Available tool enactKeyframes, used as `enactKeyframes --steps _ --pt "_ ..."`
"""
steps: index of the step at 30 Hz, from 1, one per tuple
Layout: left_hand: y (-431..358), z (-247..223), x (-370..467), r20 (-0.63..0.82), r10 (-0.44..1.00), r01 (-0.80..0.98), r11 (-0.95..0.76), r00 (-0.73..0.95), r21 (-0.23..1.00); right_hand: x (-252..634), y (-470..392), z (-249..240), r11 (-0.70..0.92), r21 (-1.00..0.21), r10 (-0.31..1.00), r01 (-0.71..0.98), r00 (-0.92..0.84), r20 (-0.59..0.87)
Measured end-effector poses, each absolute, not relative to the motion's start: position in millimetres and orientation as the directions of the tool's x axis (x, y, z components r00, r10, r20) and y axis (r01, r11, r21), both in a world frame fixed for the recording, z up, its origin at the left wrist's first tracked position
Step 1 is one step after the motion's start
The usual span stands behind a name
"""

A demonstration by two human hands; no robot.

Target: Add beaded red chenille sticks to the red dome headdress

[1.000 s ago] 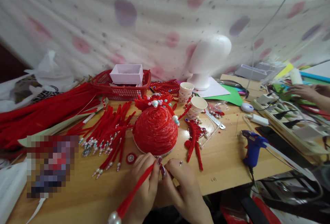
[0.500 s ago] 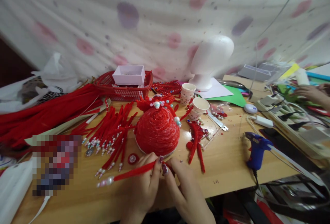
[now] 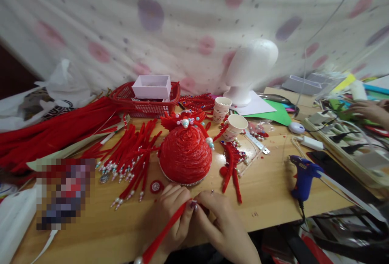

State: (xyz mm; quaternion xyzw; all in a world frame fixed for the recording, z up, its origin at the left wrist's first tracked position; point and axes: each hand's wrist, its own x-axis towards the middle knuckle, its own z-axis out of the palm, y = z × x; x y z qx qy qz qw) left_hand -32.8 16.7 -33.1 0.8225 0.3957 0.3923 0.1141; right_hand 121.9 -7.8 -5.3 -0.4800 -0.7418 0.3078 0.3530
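A red chenille stem (image 3: 165, 231) runs between my hands, slanting down to the left and ending in a pearl bead (image 3: 138, 260) at the lower frame edge. My left hand (image 3: 166, 206) is closed around it. The fingertips of my right hand (image 3: 223, 220) pinch its upper end, touching the left fingertips; that end is mostly hidden. Just beyond both hands stands a red dome-shaped headpiece (image 3: 186, 156), rimmed with small beads and topped with red trim and pearls. A round red ornament (image 3: 156, 187) lies left of the dome, near many bead-tipped red stems (image 3: 133, 150).
Right of the dome are paper cups (image 3: 237, 124) and red beaded pieces (image 3: 232, 166). A blue glue gun (image 3: 302, 177) stands near a power strip (image 3: 340, 138). Behind are a red basket (image 3: 146, 108) and a white foam head (image 3: 252, 67). Another person's hand (image 3: 369, 110) is at far right.
The beaded end of the chenille stem has swung from pointing left to pointing down toward the lower edge. My hands remain together in nearly the same place.
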Motion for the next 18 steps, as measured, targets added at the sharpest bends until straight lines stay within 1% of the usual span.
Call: enactKeyframes --steps 5,8,10,14,16,18 --pt "17 -39 -29 0.64 0.684 0.586 -0.693 0.35 0.42 120 -8 -12 0.38 -0.716 0.925 0.585 -0.236 0.298" --pt "17 -40 -27 0.653 0.674 0.599 -0.694 0.347 0.399 119 -9 -14 0.384 -0.703 0.923 0.598 -0.223 0.314" --pt "17 -39 -26 0.657 0.677 0.6 -0.688 0.331 0.407 120 -9 -12 0.388 -0.717 0.922 0.579 -0.227 0.314" --pt "15 -33 -26 0.638 0.704 0.573 -0.675 0.311 0.465 127 -9 -7 0.345 -0.811 0.932 0.472 -0.275 0.236" --pt "12 -30 -26 0.588 0.753 0.542 -0.639 0.295 0.546 131 -9 -6 0.309 -0.839 0.941 0.449 -0.275 0.199" --pt "10 -28 -25 0.5 0.831 0.511 -0.548 0.243 0.662 133 -10 -9 0.291 -0.836 0.949 0.465 -0.254 0.189"
